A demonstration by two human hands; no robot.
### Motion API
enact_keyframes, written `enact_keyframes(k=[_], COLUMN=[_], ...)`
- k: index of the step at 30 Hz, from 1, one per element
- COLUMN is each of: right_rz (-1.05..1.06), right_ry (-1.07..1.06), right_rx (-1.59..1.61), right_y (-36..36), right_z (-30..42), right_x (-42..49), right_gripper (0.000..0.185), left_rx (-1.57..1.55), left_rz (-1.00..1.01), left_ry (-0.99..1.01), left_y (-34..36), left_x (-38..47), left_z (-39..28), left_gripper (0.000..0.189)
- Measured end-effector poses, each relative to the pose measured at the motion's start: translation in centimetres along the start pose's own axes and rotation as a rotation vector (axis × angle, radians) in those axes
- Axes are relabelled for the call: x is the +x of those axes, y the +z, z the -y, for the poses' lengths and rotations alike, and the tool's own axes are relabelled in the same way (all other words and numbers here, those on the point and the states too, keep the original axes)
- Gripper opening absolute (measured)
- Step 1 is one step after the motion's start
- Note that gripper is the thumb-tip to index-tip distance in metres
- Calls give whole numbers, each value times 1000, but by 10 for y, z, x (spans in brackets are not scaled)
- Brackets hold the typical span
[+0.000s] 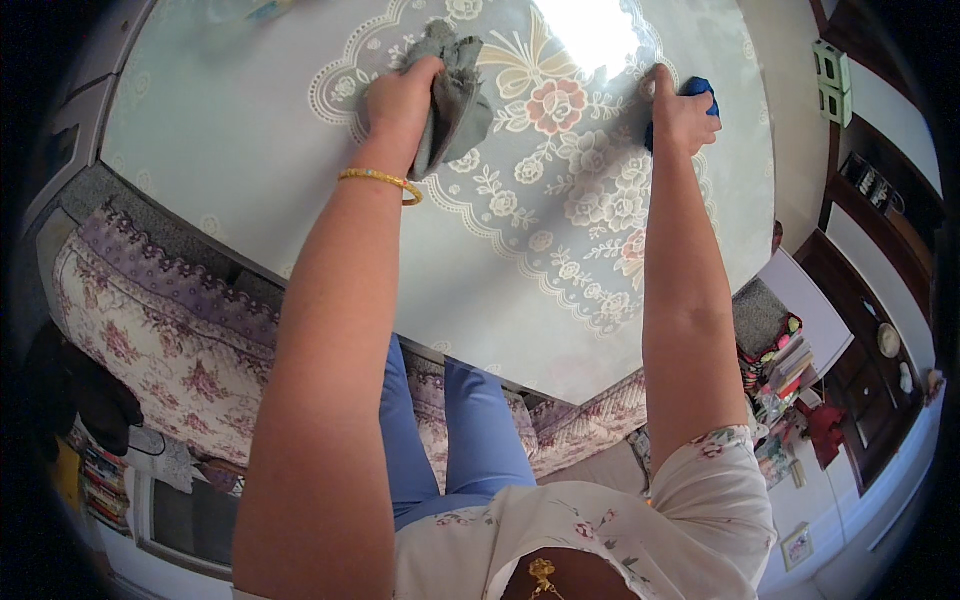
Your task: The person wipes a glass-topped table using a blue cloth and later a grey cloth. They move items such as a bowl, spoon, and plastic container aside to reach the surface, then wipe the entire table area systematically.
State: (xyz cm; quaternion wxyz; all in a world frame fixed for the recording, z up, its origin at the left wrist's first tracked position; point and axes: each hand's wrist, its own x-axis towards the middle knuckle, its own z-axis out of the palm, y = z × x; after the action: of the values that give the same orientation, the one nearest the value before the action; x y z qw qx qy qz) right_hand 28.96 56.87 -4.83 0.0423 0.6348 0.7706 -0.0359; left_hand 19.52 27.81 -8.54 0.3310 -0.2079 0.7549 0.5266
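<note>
My left hand (pixel 401 105), with a gold bangle at the wrist, grips a crumpled grey cloth (pixel 459 112) over the table. Frayed edges of the cloth spread past my thumb towards the far side. My right hand (pixel 681 116) is at the right, closed around a blue cloth-like item (pixel 701 94); its exact kind is mostly hidden by the palm and fingers. Under both hands lies a table covering (pixel 465 277) printed with white lace patterns, roses and a bow. Bright light reflects off its far part.
A sofa with a quilted floral cover (pixel 172 352) runs along the near left side of the table. At the right stand a stack of books or papers (pixel 784 371) and a pale panel (pixel 806 307). A clear item with blue (pixel 266 9) lies at the far left.
</note>
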Motion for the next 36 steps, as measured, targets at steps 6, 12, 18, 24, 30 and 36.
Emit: enact_keyframes(k=[6,12,18,24,30,36], right_rz=[-18,-23,-23,-13,-23,-43], right_ry=[-12,13,-25,25,23,-12], right_rx=[0,-5,-7,19,10,29], right_y=[8,7,3,6,4,6], right_z=[-5,-4,0,-1,1,-1], right_x=[7,7,-2,5,2,-1], right_gripper=[99,91,87,92,93,89], left_rx=[-31,-9,-24,2,-7,-15], left_rz=[12,20,31,25,10,9], left_ry=[-3,-32,-36,-24,-15,-11], left_y=[0,1,0,0,1,0], left_x=[2,1,6,2,-4,-7], left_z=[3,1,7,2,-5,-8], left_gripper=[60,60,61,62,60,59])
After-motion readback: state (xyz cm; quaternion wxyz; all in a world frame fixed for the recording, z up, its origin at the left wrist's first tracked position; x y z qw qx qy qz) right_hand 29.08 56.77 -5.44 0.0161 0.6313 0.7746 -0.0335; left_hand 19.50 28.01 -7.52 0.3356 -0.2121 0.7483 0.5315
